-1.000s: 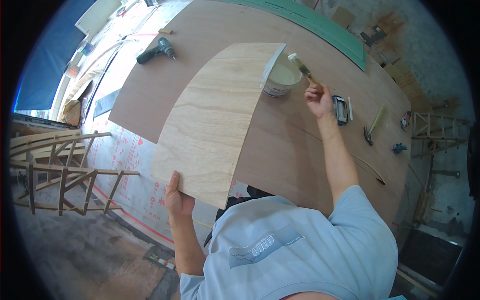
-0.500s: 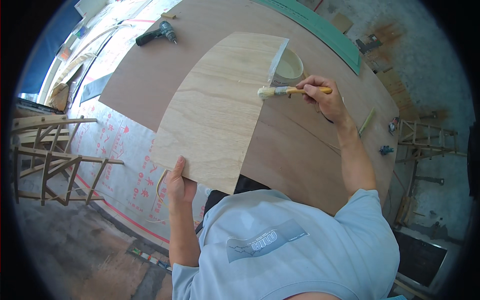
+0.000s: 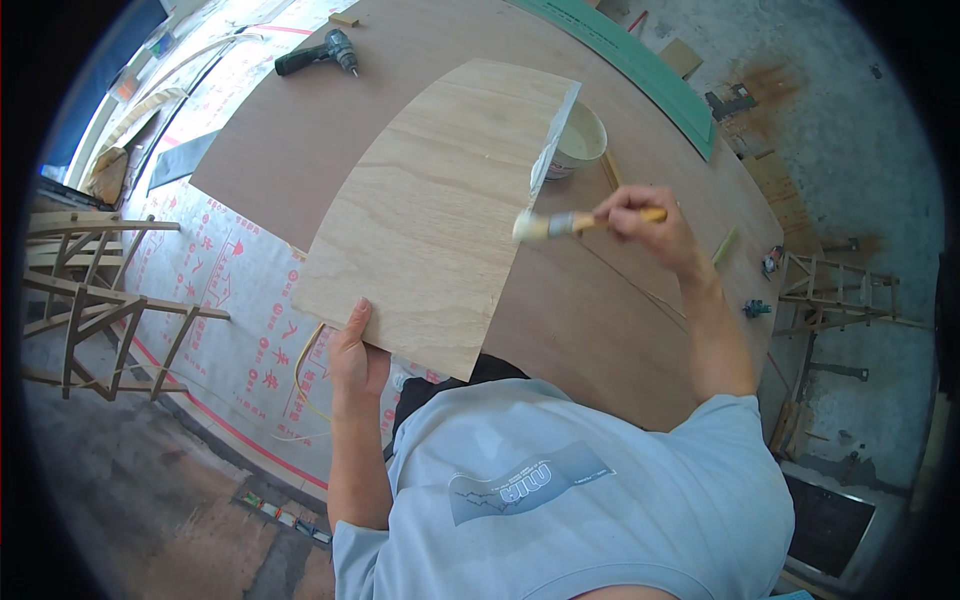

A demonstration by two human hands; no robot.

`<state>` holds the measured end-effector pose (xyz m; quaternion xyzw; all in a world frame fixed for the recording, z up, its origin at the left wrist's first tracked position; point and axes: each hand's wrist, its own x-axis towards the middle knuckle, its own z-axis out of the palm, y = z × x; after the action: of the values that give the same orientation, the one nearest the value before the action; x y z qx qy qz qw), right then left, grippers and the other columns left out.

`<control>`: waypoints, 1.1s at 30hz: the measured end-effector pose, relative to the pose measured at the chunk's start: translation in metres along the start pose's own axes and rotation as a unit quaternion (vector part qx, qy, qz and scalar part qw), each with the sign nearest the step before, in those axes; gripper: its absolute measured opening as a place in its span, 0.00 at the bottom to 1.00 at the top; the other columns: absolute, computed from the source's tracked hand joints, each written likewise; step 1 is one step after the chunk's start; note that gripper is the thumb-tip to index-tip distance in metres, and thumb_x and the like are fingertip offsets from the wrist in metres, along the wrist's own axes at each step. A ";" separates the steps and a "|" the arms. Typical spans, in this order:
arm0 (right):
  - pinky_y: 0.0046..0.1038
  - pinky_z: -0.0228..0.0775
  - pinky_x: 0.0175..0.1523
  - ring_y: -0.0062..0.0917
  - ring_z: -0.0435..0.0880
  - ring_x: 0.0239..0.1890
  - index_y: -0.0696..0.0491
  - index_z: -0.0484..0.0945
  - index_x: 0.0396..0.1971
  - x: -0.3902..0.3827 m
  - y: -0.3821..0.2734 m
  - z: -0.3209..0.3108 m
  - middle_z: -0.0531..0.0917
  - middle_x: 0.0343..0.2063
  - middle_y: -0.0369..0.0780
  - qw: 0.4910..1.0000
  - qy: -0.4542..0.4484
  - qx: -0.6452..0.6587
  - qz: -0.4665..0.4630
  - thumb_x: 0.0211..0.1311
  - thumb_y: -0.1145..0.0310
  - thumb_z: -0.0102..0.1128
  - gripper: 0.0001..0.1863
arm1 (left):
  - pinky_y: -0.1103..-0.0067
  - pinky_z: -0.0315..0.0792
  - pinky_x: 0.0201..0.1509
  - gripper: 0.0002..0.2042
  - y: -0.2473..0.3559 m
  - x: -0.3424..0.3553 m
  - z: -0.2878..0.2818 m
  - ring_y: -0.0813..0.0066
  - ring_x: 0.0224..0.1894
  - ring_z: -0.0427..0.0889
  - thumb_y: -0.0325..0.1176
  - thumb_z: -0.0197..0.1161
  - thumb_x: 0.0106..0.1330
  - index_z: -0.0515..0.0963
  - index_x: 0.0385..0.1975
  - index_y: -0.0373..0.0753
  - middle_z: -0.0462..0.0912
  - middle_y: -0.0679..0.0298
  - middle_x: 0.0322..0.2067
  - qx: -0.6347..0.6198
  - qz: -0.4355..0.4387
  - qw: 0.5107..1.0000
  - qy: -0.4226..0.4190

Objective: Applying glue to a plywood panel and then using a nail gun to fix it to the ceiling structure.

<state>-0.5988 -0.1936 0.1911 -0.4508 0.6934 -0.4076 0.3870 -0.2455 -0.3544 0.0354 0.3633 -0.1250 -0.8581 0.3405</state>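
A curved plywood panel (image 3: 420, 200) is tilted up in front of me, its near left corner held in my left hand (image 3: 358, 355) with the thumb on top. The fingers beneath are hidden. My right hand (image 3: 650, 225) is closed round the wooden handle of a paintbrush (image 3: 560, 224). Its pale, loaded bristles press against the panel's right edge, slightly blurred. Above that spot, the edge carries a wet white coating (image 3: 553, 145). Just behind the panel stands a round tub (image 3: 580, 142) of whitish liquid, partly hidden by the panel.
A large brown board (image 3: 590, 310) lies under the work. On it are a cordless drill (image 3: 325, 55) at the far left and a small blue-green tool (image 3: 756, 308) at the right. A green board (image 3: 630, 70) lies along the far edge. Wooden trestles (image 3: 110, 300) stand at left.
The brush has moved down along the panel's right edge toward me, and the white coating now reaches farther down that edge. My left hand keeps its hold on the corner.
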 end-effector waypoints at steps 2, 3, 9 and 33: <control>0.16 0.67 0.32 0.11 0.75 0.27 0.60 0.84 0.36 0.001 -0.011 0.012 0.80 0.24 0.32 1.000 0.005 0.006 -0.013 0.65 0.67 0.59 0.11 | 0.68 0.66 0.67 0.24 0.000 0.000 -0.003 0.65 0.60 0.74 0.28 0.63 0.68 0.65 0.62 0.33 0.75 0.58 0.57 0.001 0.003 1.000 0.001; 0.16 0.66 0.32 0.12 0.75 0.27 0.60 0.84 0.36 0.001 -0.016 0.015 0.80 0.25 0.33 1.000 0.012 0.009 -0.026 0.63 0.66 0.60 0.11 | 0.67 0.66 0.68 0.25 0.000 0.001 -0.005 0.64 0.60 0.74 0.29 0.62 0.68 0.64 0.63 0.33 0.75 0.58 0.58 0.004 0.006 1.000 -0.002; 0.15 0.64 0.30 0.10 0.73 0.25 0.59 0.84 0.36 0.079 0.042 -0.050 0.79 0.23 0.29 0.974 0.177 -0.142 -0.025 0.66 0.66 0.60 0.12 | 0.68 0.67 0.67 0.24 -0.002 0.001 -0.001 0.65 0.60 0.74 0.28 0.62 0.68 0.65 0.63 0.33 0.75 0.59 0.58 0.005 0.010 1.000 -0.018; 0.14 0.62 0.29 0.09 0.72 0.25 0.60 0.83 0.39 0.019 0.003 0.017 0.79 0.24 0.30 0.983 0.164 -0.079 -0.023 0.65 0.68 0.60 0.11 | 0.67 0.69 0.66 0.25 -0.003 0.012 -0.003 0.64 0.59 0.75 0.28 0.61 0.69 0.63 0.64 0.34 0.74 0.57 0.58 -0.019 -0.004 1.000 -0.023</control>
<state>-0.5903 -0.2146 0.1786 -0.4231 0.7666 -0.4290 0.2219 -0.2507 -0.3604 0.0255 0.3374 -0.1155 -0.8697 0.3412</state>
